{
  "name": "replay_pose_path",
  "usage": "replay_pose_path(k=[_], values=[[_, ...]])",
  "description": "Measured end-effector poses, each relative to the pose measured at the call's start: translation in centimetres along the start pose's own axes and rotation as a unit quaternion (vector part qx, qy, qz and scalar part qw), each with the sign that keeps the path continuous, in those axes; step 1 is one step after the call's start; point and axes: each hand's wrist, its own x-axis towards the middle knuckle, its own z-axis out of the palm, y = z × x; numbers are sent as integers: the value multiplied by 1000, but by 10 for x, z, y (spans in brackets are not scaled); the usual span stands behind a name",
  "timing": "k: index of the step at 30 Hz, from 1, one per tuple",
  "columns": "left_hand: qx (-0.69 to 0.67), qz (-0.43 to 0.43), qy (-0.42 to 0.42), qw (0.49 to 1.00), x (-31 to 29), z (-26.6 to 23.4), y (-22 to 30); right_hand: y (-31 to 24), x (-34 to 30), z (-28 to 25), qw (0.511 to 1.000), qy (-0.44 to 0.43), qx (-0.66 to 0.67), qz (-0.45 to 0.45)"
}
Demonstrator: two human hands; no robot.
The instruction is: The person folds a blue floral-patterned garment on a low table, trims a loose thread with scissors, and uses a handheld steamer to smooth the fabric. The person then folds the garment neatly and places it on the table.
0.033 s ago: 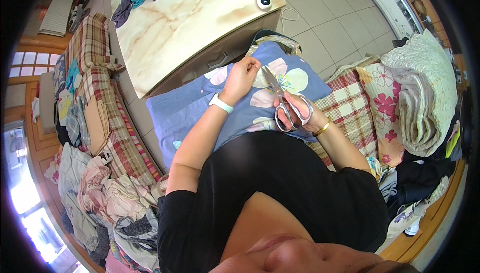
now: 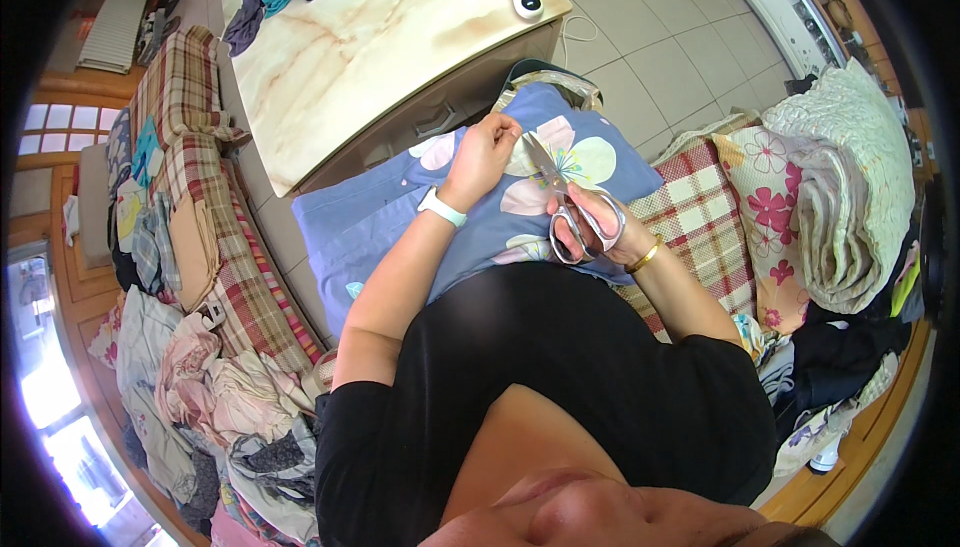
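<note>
Wristband [image 2: 441, 207]: white, flat, just behind left hand [image 2: 484, 155]
Bangle [image 2: 645, 254]: gold-coloured, slim, just behind right hand [image 2: 608, 222]
Top [image 2: 600, 377]: black, low-necked, short sleeves [image 2: 352, 437] ending well back from hands

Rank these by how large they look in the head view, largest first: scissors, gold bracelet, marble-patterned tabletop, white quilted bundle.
1. Marble-patterned tabletop
2. White quilted bundle
3. Scissors
4. Gold bracelet

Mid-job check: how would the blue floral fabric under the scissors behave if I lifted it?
Likely floppy: the blue floral fabric shows soft creases. It would probably sag rather than roll, being spread out wide. Tugging it might catch the scissors, whose blades the right hand holds over it.
</note>
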Motion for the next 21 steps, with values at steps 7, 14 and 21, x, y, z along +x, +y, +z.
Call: replay_pose_path(k=[7,14,21], values=[[9,12,13,1000,-3,2,0,2,2,0,1000,-1,11,8],[13,12,22,1000,-5,5,1,-1,2,6,1000,6,3,6],[60,83,61,993,-6,9,-7,0,6,11,999,33,-36,-1]])
